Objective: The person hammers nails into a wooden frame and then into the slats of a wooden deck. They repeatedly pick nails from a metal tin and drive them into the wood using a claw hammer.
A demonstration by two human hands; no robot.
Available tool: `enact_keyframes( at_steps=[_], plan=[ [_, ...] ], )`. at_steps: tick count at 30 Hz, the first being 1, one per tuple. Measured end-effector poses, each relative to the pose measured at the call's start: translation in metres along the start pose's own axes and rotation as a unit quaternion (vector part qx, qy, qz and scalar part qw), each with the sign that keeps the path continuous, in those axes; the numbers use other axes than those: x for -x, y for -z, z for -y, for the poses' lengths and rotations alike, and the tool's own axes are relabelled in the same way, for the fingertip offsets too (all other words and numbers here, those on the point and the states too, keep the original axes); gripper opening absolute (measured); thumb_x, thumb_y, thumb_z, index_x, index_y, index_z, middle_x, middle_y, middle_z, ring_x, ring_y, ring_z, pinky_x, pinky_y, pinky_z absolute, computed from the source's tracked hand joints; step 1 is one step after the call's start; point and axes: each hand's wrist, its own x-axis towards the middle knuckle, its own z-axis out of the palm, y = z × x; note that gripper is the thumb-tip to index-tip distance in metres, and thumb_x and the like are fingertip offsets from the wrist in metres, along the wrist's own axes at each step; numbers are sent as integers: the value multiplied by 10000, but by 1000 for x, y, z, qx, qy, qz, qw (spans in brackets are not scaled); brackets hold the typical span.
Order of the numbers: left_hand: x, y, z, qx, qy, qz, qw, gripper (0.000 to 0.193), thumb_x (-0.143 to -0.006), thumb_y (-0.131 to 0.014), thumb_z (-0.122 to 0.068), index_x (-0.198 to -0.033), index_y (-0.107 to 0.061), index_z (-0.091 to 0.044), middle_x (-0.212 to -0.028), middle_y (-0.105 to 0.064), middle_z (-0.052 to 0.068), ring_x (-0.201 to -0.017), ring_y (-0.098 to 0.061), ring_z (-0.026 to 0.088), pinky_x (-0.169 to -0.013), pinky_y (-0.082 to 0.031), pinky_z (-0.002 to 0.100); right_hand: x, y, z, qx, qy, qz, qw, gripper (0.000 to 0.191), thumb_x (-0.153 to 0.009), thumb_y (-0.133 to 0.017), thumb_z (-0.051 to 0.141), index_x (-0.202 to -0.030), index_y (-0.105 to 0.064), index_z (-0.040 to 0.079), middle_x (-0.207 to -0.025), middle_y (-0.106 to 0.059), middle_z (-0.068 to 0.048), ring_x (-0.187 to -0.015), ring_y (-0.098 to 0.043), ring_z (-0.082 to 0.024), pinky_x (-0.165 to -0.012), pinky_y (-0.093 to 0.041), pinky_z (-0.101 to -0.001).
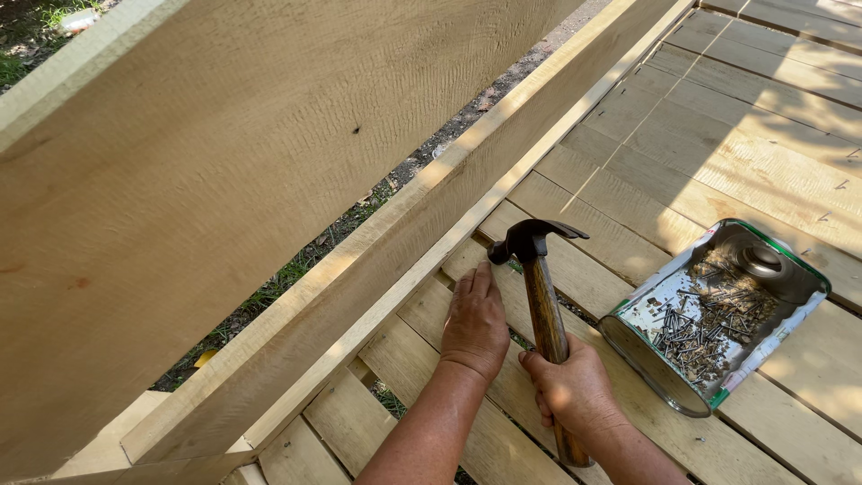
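- My right hand (pixel 573 388) wraps tight around the wooden handle of a claw hammer (pixel 541 287), whose dark head hangs over the slat near the rail.
- My left hand (pixel 474 321) lies flat, fingers together, pressing the floor slat (pixel 422 346); I cannot tell whether it steadies a nail.
- To strike well, I judge I should keep those fingers clear of the head and swing squarely.
- A cut-open tin (pixel 718 314) of loose nails sits to my right on the deck boards (pixel 718 135).
- A tall plank (pixel 206 180) stands to the left.
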Motion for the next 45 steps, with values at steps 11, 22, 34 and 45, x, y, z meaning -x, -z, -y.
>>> enact_keyframes(
  at_steps=[11,22,34,45],
  plan=[
    [-12,27,32,216,108,-65,968,479,-878,-480,125,-1288,-664,-38,-1410,-582,114,-1306,-571,277,-1119,-476,347,-5,0,-5,-27,-3,6,1000,234,-958,-695,188,-1020,-545,21,-539,-510,-68,-398,-483,-189,-403,-464,-381],
    [-15,35,47,43,-60,18,997,303,-930,-557,-4,-1180,-716,-71,-1243,-647,65,-1223,-565,238,-1100,-469,333,-9,-1,-9,-43,7,1,999,253,-940,-712,183,-1004,-543,6,-533,-507,-75,-391,-480,-192,-391,-446,-384],
    [-13,29,54,2,-116,-8,993,197,-873,-626,20,-989,-711,-114,-1146,-667,51,-1161,-595,242,-992,-553,341,-4,1,-2,-8,-8,4,1000,272,-969,-685,197,-1102,-543,8,-546,-518,-67,-406,-491,-186,-413,-490,-374],
    [-11,21,55,-52,-134,3,990,190,-863,-607,27,-983,-716,-71,-1103,-668,62,-1111,-601,248,-960,-559,335,-2,-1,-2,-4,-4,1,1000,255,-965,-688,204,-1051,-544,12,-539,-523,-75,-409,-496,-194,-416,-483,-387]
  ],
)
